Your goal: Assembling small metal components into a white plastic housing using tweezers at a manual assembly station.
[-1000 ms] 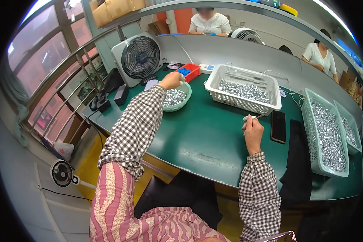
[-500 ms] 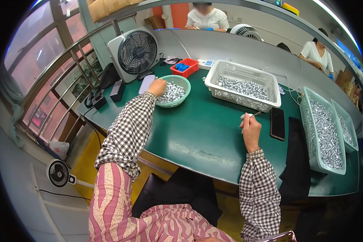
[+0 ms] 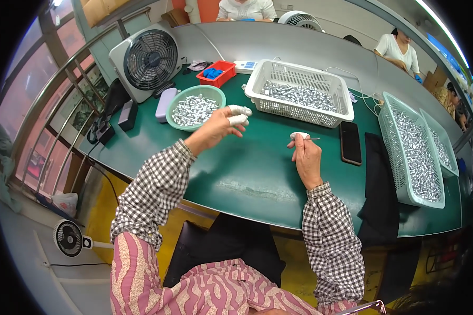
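My left hand (image 3: 219,127) is over the green table just right of a light-green bowl (image 3: 224,98). White coverings wrap two of its fingers, which reach rightward and are apart; I make out nothing held. The bowl is filled with small silver metal parts (image 3: 194,110). My right hand (image 3: 308,159) is raised in front of a white plastic basket (image 3: 299,114), closed around a thin metal tool (image 3: 312,138) whose tip points right. A white covering shows on a finger of that hand too. More of the metal parts lie in the white basket.
Behind the bowl are a red bin (image 3: 226,73) with blue items and a box fan (image 3: 150,60). A lilac case (image 3: 166,104) sits left of the bowl. On the right lie a phone (image 3: 350,144), black cloth (image 3: 372,184) and a green basket (image 3: 404,176) of parts. Two co-workers sit beyond the partition.
My left hand has come out of the bowl and moved right, its fingers now stretched out. My right hand still grips the thin tool. The whole view has shifted slightly.
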A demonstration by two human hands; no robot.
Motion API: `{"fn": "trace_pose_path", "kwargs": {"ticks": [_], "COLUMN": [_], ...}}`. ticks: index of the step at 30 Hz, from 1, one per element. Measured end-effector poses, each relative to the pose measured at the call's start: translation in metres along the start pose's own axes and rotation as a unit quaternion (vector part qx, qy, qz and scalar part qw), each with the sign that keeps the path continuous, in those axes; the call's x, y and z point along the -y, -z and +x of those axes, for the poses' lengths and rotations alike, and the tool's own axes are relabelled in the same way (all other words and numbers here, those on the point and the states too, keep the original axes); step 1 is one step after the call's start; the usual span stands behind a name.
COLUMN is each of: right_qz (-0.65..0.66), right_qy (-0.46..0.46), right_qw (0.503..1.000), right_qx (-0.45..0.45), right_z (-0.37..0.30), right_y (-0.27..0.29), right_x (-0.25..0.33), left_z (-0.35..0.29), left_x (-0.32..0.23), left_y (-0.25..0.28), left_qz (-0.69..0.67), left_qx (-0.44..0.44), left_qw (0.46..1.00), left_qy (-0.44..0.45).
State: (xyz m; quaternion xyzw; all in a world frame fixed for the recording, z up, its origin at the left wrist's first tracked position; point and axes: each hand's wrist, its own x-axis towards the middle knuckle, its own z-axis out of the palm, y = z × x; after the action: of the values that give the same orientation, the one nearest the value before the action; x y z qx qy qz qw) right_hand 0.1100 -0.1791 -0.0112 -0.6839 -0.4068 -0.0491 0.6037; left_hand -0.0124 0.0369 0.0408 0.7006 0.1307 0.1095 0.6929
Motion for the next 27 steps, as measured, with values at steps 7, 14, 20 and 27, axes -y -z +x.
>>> {"fn": "trace_pose_path", "kwargs": {"ticks": [7,14,20,27], "right_qz": [-0.012,-0.023,-0.075,-0.049], "right_qy": [0.001,0.064,0.194,0.195], "right_qw": [1.0,0.997,0.976,0.976], "right_qx": [0.016,0.023,0.064,0.081], "right_z": [-0.003,-0.008,-0.001,-0.006], "right_y": [-0.002,-0.007,-0.02,-0.018], "right_x": [0.003,0.008,0.007,0.01], "left_z": [0.011,0.004,0.0,0.001], "left_x": [0.036,0.042,0.041,0.044], "left_y": [-0.04,-0.044,-0.047,-0.044], "left_qz": [-0.225,-0.224,-0.157,-0.26], "left_qx": [0.06,0.052,0.04,0.063], "left_qw": [0.972,0.973,0.987,0.962], "left_qy": [0.044,0.027,0.004,0.054]}}
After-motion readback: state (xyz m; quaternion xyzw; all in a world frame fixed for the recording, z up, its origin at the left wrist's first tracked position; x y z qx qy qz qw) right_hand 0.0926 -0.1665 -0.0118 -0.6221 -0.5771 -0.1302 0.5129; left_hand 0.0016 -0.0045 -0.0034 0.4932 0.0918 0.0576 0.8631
